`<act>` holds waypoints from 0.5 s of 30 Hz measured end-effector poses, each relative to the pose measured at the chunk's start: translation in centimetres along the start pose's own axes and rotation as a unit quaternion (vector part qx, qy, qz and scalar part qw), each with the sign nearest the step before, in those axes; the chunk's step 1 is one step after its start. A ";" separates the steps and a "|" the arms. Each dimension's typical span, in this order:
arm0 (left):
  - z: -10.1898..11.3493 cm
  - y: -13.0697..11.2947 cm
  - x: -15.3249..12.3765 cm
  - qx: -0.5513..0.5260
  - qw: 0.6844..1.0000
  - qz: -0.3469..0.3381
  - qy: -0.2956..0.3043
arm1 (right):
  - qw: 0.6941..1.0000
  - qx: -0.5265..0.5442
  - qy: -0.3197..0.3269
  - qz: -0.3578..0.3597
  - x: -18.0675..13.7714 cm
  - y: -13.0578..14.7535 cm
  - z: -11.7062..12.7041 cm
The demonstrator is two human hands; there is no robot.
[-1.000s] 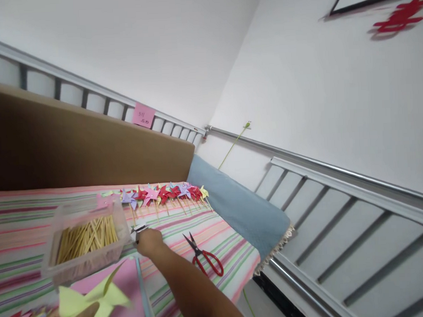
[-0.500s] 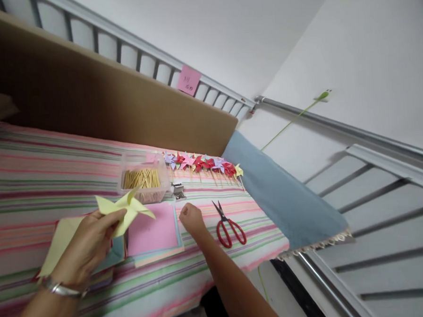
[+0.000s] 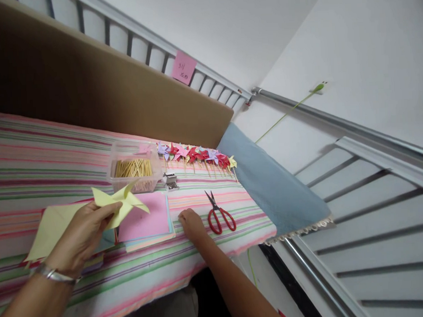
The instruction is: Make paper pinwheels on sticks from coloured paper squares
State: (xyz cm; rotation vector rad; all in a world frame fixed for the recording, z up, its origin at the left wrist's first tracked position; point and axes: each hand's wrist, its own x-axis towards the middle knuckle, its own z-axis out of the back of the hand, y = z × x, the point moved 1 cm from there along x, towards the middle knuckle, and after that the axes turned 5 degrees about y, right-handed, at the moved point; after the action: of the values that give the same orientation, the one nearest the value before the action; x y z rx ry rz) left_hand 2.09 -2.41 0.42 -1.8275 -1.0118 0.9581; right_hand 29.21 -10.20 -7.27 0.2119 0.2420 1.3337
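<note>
Between the thumb and fingers of my left hand (image 3: 86, 231) is a yellow paper pinwheel (image 3: 123, 203), its blades folded toward the middle. It is held above a stack of pink paper (image 3: 143, 219) and some yellow sheets (image 3: 52, 228). My right hand (image 3: 192, 224) rests closed on the striped cloth, between the pink stack and red-handled scissors (image 3: 219, 215); whatever its fingers hold, if anything, is hidden. Beyond the paper stands a clear plastic box (image 3: 117, 182) of short wooden sticks (image 3: 134, 168). A small open box of tiny metal pieces (image 3: 170, 182) lies beside it.
A row of finished pinwheels on sticks (image 3: 197, 154) lies along the far side, against a cardboard panel (image 3: 123, 92). Blue cloth (image 3: 269, 184) hangs past the right edge of the table. Metal rails (image 3: 363, 207) surround the space, and a pink note (image 3: 184, 67) is stuck to one.
My right hand has moved slightly down, nearer to me. My left hand keeps hold of the pinwheel. The whole view has shifted a little.
</note>
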 end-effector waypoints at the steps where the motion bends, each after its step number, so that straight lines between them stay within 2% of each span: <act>1: 0.0 0.2 0.1 0.000 1.000 0.002 0.002 | 1.000 0.010 0.002 -0.003 -0.1 -0.2 0.0; 8: -0.2 1.2 0.5 -0.006 1.000 0.017 0.004 | 0.994 0.092 -0.023 -0.047 0.3 0.3 0.6; 12: -0.8 1.2 0.3 -0.027 0.999 0.012 -0.014 | 0.983 0.171 -0.057 -0.035 -0.5 2.2 3.0; 15: -1.5 1.2 0.3 -0.026 1.000 -0.002 -0.008 | 0.971 0.226 -0.081 0.000 -1.7 4.8 5.5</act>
State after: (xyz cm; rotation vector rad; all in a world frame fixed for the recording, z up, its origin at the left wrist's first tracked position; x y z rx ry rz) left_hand 3.79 -3.00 -0.14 -1.8621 -1.0598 0.9535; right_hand 25.95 -10.86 -0.53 0.7028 0.4056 1.2393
